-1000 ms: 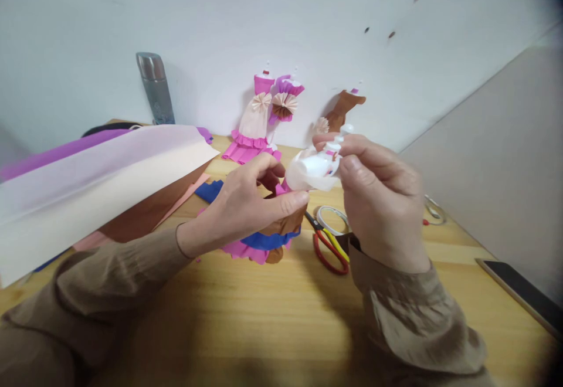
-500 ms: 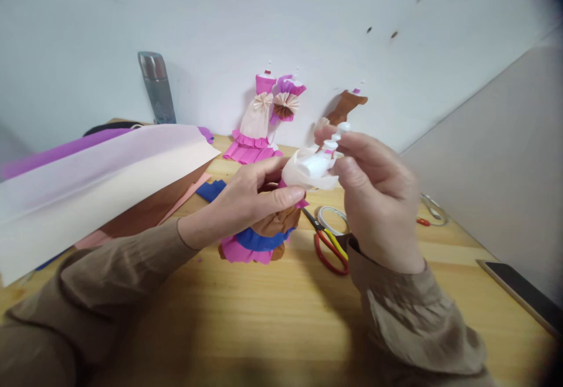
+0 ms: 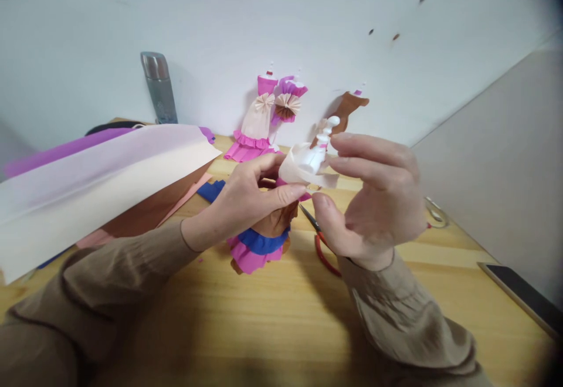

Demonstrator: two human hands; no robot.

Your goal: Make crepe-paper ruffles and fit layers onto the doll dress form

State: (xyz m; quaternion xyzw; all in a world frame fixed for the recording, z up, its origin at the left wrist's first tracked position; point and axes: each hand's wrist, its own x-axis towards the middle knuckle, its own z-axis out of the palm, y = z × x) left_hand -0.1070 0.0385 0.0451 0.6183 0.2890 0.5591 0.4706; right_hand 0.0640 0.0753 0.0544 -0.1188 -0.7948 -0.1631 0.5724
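- The left hand [image 3: 246, 199] is closed around the waist of a small white dress form [image 3: 311, 159], thumb on the near side, the other fingers curled behind it.
- The right hand [image 3: 380, 196] is loosely spread just beside the form, thumb and fingers parted; whether a fingertip touches the paper cannot be told.
- The form is held tilted above the table, its knobbed top leaning away to the right.
- A cream paper strip [image 3: 291, 167] wraps loosely around its upper body, one end sticking out toward the right hand.
- Below the left hand hangs a layered skirt [image 3: 264, 241] in brown, blue and pink.
- Behind the right hand lie red-handled scissors [image 3: 324, 253], partly hidden, on the wooden table [image 3: 229, 328].
- Left of the hands, a blue paper piece [image 3: 210, 190] lies near a stack of coloured sheets [image 3: 145, 164], cream uppermost.
- Along the wall stand a pink-and-cream dress [image 3: 254, 120], a purple dress [image 3: 291, 91] beside it, a brown dress [image 3: 349, 105] farther right, and a grey bottle [image 3: 160, 91] at left.
- At the right edge lies a phone [image 3: 523, 293].
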